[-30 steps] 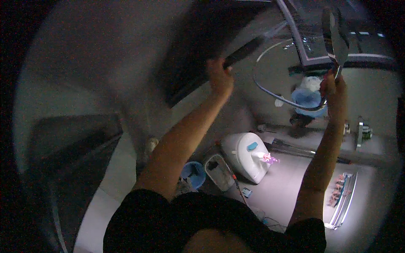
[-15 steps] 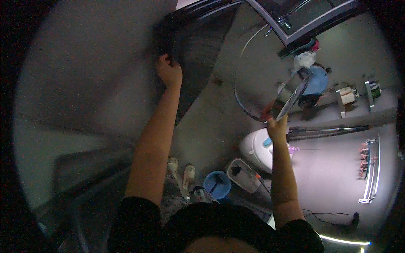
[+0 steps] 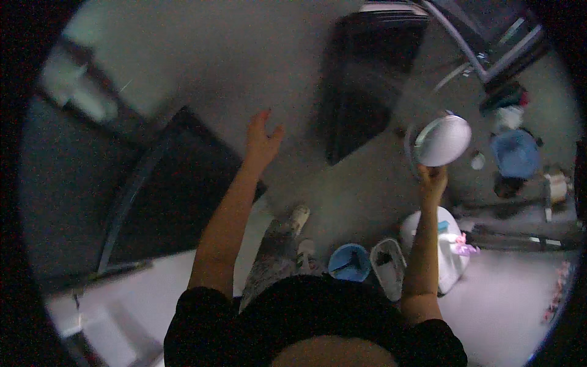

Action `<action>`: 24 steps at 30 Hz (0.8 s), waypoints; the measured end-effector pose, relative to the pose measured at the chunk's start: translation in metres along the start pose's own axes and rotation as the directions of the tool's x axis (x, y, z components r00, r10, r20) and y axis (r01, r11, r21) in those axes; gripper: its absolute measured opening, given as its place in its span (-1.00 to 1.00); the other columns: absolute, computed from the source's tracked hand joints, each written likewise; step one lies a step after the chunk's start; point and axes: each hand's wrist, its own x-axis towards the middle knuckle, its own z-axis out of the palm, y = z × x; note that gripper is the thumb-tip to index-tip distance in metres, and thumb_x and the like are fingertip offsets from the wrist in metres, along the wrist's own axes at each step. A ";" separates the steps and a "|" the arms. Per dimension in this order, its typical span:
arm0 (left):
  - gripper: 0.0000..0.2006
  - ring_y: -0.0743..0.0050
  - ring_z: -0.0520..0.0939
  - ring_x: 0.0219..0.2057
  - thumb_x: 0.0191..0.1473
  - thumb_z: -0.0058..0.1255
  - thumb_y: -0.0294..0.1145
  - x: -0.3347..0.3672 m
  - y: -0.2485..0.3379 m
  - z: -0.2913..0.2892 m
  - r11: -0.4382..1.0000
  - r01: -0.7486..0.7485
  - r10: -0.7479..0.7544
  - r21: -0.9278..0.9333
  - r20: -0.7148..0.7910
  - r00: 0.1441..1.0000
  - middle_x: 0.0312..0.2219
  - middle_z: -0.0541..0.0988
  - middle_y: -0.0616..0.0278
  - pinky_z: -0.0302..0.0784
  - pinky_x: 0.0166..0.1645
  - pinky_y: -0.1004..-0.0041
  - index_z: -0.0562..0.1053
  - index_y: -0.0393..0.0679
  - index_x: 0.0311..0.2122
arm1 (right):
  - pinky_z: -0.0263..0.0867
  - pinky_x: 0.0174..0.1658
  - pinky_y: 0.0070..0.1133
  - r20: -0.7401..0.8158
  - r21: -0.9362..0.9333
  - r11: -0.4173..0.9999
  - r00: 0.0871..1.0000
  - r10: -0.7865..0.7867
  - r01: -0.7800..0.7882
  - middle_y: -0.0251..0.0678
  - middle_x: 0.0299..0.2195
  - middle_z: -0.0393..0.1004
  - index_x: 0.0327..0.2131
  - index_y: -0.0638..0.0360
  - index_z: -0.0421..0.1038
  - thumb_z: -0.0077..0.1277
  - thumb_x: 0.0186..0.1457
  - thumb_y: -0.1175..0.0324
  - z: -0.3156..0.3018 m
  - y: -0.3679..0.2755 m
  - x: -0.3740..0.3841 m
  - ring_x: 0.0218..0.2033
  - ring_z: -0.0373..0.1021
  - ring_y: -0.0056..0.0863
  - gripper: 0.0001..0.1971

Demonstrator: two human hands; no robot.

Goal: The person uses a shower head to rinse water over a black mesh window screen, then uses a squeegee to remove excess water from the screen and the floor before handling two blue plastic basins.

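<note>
My right hand (image 3: 433, 180) is closed around the lower edge of a round, pale disc-shaped thing (image 3: 447, 140), held up with its bright face showing. What kind of thing it is I cannot make out. My left hand (image 3: 263, 142) hangs in the air, thumb and fingers apart, with nothing in it. It is between a dark panel (image 3: 177, 189) on the left and a tall dark door-like panel (image 3: 367, 85) farther off. Part of a thin hose (image 3: 449, 78) shows beyond the disc, smeared by motion.
Near my feet stand a blue bucket (image 3: 350, 262) and a pale oblong tub (image 3: 380, 260). A white rounded fixture (image 3: 451, 269) with small coloured items is by my right forearm. Another blue tub (image 3: 516, 162) lies farther right, below a framed glass panel (image 3: 498, 46).
My view has turned left. The disc, seen nearly edge-on before, now shows its broad face. My left hand has come away from the dark door-like panel, fingers spread.
</note>
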 end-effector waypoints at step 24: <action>-0.58 -0.03 0.51 -0.23 0.02 -0.02 -0.25 -0.120 0.080 -0.277 0.623 -0.094 -0.041 0.777 0.152 0.987 -0.24 0.49 -0.05 0.38 -0.19 0.23 0.29 -0.16 -0.01 | 0.14 -0.54 -0.61 -0.040 -0.244 0.968 0.997 -0.060 0.049 -0.33 -0.71 0.22 -0.53 0.30 0.25 0.25 -0.19 0.27 -0.047 -0.015 -0.074 -0.64 0.09 -0.56 -0.63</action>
